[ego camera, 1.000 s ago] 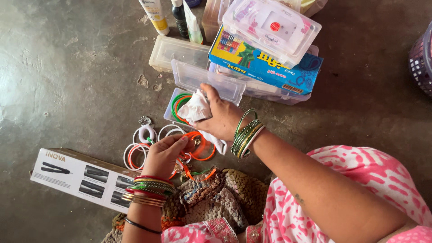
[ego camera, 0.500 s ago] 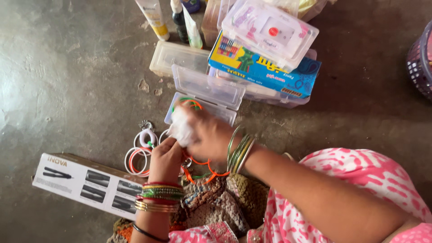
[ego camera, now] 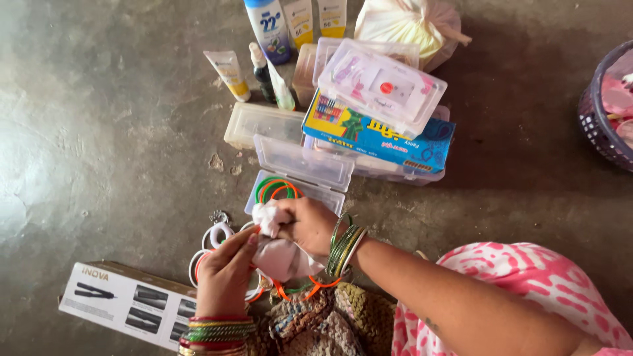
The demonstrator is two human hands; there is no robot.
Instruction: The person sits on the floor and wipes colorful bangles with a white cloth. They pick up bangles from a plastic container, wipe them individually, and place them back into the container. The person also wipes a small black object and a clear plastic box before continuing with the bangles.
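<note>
Floor (ego camera: 99, 132): grey, worn concrete; everything lies on it.
Person: sits at the bottom right in pink-and-white patterned cloth, both wrists stacked with bracelets.
Woven mat (ego camera: 316, 326): multicoloured, at the bottom edge, just below the hands.
Long box (ego camera: 122, 304): white cardboard with pictures of a black hair tool, at the lower left, just beside the left wrist.
Blue box (ego camera: 376, 135): flat, printed carton resting on clear cases, with a clear case (ego camera: 381, 84) of pink and white pieces on top of it.
Basket (ego camera: 603, 115): purple plastic, at the right edge, well apart from the hands.
Bag (ego camera: 409, 23): pale plastic, knotted, at the top.
Bottles and tubes (ego camera: 270, 29): a cluster standing or lying at the top centre.
Open case (ego camera: 297, 178): clear plastic, lid tipped up, holding green and orange bangles (ego camera: 275, 189); it sits just above the right hand.
White cloth (ego camera: 280, 254): crumpled, between the two hands, over the loose rings on the floor.
Right hand (ego camera: 308, 227): fingers clamped on the upper part of the white cloth.
Left hand (ego camera: 224, 273): fingers together, tips touching the left side of the white cloth.
Loose rings (ego camera: 214, 240): white and orange, on the floor beside the left hand; more orange ones (ego camera: 310, 285) show under the right wrist.
</note>
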